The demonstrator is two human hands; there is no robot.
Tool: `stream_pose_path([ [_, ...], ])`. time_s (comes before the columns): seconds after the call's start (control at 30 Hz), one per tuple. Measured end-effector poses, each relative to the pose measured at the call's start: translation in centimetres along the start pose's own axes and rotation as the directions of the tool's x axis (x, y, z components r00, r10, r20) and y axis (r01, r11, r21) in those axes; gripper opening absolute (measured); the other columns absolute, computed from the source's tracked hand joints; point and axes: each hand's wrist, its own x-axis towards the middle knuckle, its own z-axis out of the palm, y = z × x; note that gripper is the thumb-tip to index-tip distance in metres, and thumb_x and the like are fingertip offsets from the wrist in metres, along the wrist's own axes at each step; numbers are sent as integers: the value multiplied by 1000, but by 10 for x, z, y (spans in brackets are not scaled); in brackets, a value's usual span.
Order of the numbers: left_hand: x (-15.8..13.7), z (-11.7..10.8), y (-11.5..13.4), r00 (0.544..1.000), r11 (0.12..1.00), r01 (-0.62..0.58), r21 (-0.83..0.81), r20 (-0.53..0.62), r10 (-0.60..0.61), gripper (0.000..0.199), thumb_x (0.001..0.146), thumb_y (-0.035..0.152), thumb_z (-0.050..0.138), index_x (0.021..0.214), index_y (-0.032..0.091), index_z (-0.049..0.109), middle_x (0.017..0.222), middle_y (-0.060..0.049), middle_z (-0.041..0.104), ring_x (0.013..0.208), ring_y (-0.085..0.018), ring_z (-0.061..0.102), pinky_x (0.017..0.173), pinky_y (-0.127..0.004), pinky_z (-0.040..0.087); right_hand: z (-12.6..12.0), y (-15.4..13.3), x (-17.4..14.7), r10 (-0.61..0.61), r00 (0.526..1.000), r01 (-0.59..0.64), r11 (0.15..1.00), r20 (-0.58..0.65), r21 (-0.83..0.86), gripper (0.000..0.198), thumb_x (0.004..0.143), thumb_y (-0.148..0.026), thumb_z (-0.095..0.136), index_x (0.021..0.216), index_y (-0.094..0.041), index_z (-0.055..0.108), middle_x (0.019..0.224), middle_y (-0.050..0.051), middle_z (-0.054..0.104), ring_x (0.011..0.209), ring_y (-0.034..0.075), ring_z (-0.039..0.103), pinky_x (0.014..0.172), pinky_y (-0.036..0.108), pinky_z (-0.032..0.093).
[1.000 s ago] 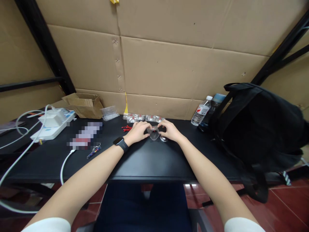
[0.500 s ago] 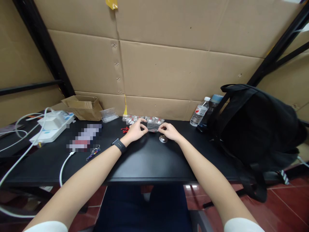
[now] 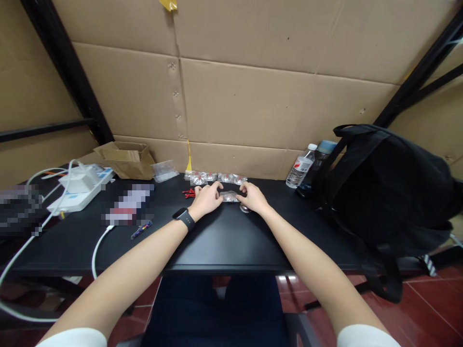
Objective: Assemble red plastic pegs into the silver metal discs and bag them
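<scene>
A small clear plastic bag (image 3: pixel 229 196) lies low over the black table between my hands, with something silvery and reddish inside. My left hand (image 3: pixel 208 198), with a dark watch on its wrist, has its thumb at the bag's left edge and its index finger curved above. At the right edge is the thumb of my right hand (image 3: pixel 253 197); its other fingers curl forward. A round shiny metal piece (image 3: pixel 245 208) shows partly beneath my right hand. Red ties (image 3: pixel 188 193) lie left of my left hand. Behind the hands, several bagged silver pieces (image 3: pixel 226 178) sit in a row.
To the right stand a water bottle (image 3: pixel 301 166), a darker bottle (image 3: pixel 323 153) and a black backpack (image 3: pixel 383 193). On the left are an open cardboard box (image 3: pixel 132 166), an empty-looking plastic bag (image 3: pixel 165 170), a power strip (image 3: pixel 81 193) and a keychain strap (image 3: pixel 141 230). Cardboard walls the back.
The bag has come down from a raised, tilted position and now appears flat, its silvery content visible. My left hand shifted slightly right; my right hand now covers more of the metal piece.
</scene>
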Motion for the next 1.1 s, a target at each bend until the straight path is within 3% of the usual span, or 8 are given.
stream_pose_path([
  [0.1,-1,1,-3,996,994,-93,63,19,92,26,87,22,58,109,30,69,106,-5,71,111,-30,60,94,-45,34,-4,3,0,-199,979,197,979,39,44,31,80,-11,65,107,-24,70,115,6,69,104,23,62,92,36,45],
  [0.17,-2,2,-4,987,986,-154,61,52,151,34,86,14,54,108,32,73,117,-5,69,118,-30,56,95,-46,33,-6,1,-1,-248,963,248,969,102,18,36,80,-7,59,106,-27,74,121,4,71,111,24,61,97,40,42],
  [0.3,-2,3,-4,976,978,-201,55,92,195,46,78,7,53,113,32,72,121,-5,70,122,-30,54,96,-47,32,-6,-6,-7,-185,965,198,979,185,-55,39,77,-16,66,112,-32,74,119,2,74,111,28,63,97,45,37],
  [0.43,-3,2,0,975,976,-202,83,109,192,40,76,17,60,113,30,69,120,-5,71,124,-32,53,98,-48,31,-4,-10,-9,-165,962,185,980,216,-73,43,74,-23,74,116,-33,73,119,4,75,112,30,64,93,43,33],
  [0.6,-3,-1,2,977,976,-198,96,96,189,27,86,27,59,112,28,67,117,-6,72,119,-31,54,98,-49,31,-7,-13,-8,-140,971,152,987,191,-45,23,92,-29,61,111,-32,74,114,4,77,110,27,65,90,41,28],
  [0.73,-2,-2,0,984,982,-171,83,68,166,22,94,29,54,111,29,67,113,-6,73,116,-30,57,100,-50,31,-12,-17,-7,-102,980,106,994,170,-14,22,98,-36,56,110,-30,74,101,3,79,100,25,68,88,39,27],
  [0.93,3,-3,-2,989,991,-132,33,79,129,19,97,32,54,106,28,70,104,-4,77,109,-28,63,102,-49,28,-9,-18,-5,-54,991,45,996,121,82,18,99,-35,56,108,-28,70,90,0,80,91,21,70,88,36,27],
  [1.1,5,-6,-5,992,991,-123,51,40,121,17,96,32,56,100,27,71,101,-3,77,107,-29,64,102,-50,27,-4,-13,-4,-44,994,33,993,95,115,28,89,-24,67,116,-27,62,91,-2,80,92,20,71,88,35,28],
])
